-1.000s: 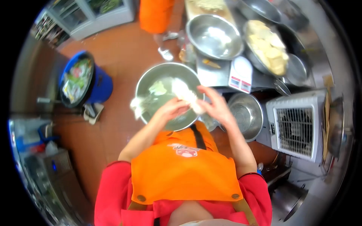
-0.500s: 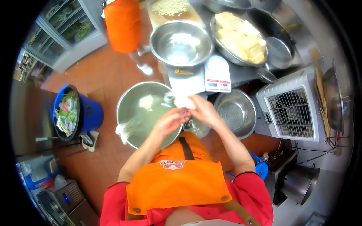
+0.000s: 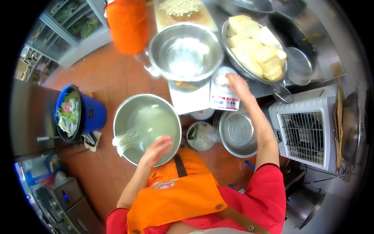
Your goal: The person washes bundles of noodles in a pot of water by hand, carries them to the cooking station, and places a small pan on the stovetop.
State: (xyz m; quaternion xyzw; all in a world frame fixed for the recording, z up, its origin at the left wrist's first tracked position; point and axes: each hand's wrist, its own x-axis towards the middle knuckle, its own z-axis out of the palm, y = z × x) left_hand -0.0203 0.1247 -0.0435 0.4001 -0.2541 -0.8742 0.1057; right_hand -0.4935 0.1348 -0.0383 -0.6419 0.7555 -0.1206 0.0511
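My right hand (image 3: pixel 238 85) reaches out over the digital scale (image 3: pixel 224 99). Its fingers are closed around a small white clump (image 3: pixel 222 80), which looks like a wad of thin noodles, at the scale's top. Whether the clump rests on the scale I cannot tell. Fingers apart and holding nothing, my left hand (image 3: pixel 157 150) hovers over the near side of a large metal pot (image 3: pixel 118 113) of cloudy water. Thin white noodles (image 3: pixel 125 141) hang over the pot's left rim, partly in the water.
Behind the scale stand a steel bowl (image 3: pixel 154 46) and a basin of pale yellow blocks (image 3: pixel 255 48). A white board (image 3: pixel 189 99) lies beside the scale. Below are a perforated steel basin (image 3: pixel 238 130) and a tub (image 3: pixel 200 136). A blue bin (image 3: pixel 93 115) stands left; another person's orange apron (image 3: pixel 126 27) shows.
My hands have parted. The right one moved forward and right to the scale with the white clump, while the left drew back over the pot and opened.
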